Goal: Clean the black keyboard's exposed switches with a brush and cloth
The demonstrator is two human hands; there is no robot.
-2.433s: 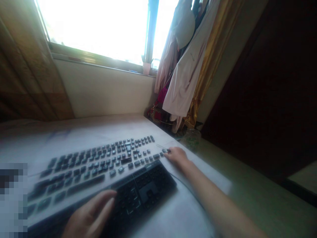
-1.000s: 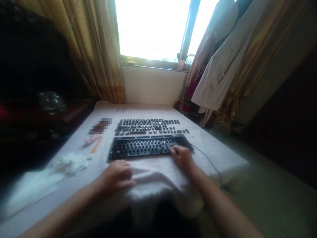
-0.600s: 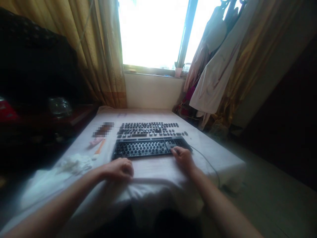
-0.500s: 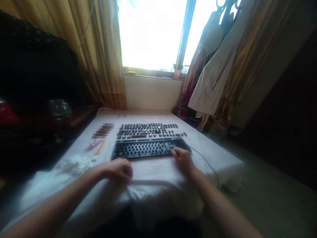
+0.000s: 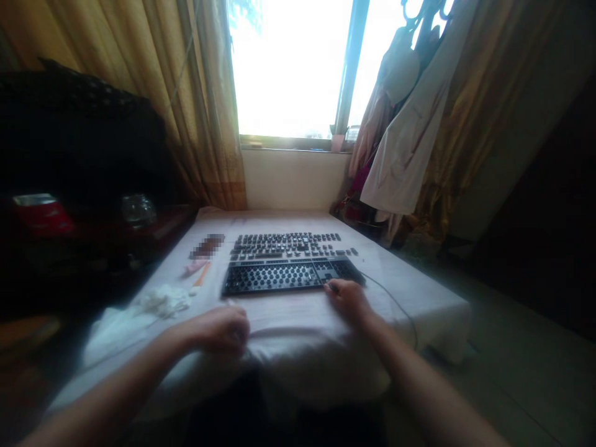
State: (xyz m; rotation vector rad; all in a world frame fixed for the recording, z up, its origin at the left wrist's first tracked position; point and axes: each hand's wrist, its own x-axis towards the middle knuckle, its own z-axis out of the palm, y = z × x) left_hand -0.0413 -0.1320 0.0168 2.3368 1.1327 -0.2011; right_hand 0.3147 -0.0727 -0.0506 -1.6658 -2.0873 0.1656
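Observation:
A black keyboard without its keycaps lies flat on the cloth-covered table. Behind it the loose dark keycaps are set out in rows. My right hand is closed at the keyboard's front edge, right of its middle, with thumb and fingers pinched on that edge. Nearer to me, at the table's front edge, rests my left hand with curled fingers, apart from the keyboard. A small pale patch shows by its knuckles, but what it holds, if anything, is hidden.
Crumpled white tissue, an orange-handled brush, a pink item and a blurred-out object lie at left. The keyboard's cable drops over the table's right side. A glass jar stands on dark furniture beyond the left edge.
The whole view has shifted slightly, with the scene further right. My left hand sits a little lower and further from the keyboard. My right hand stays at its front edge.

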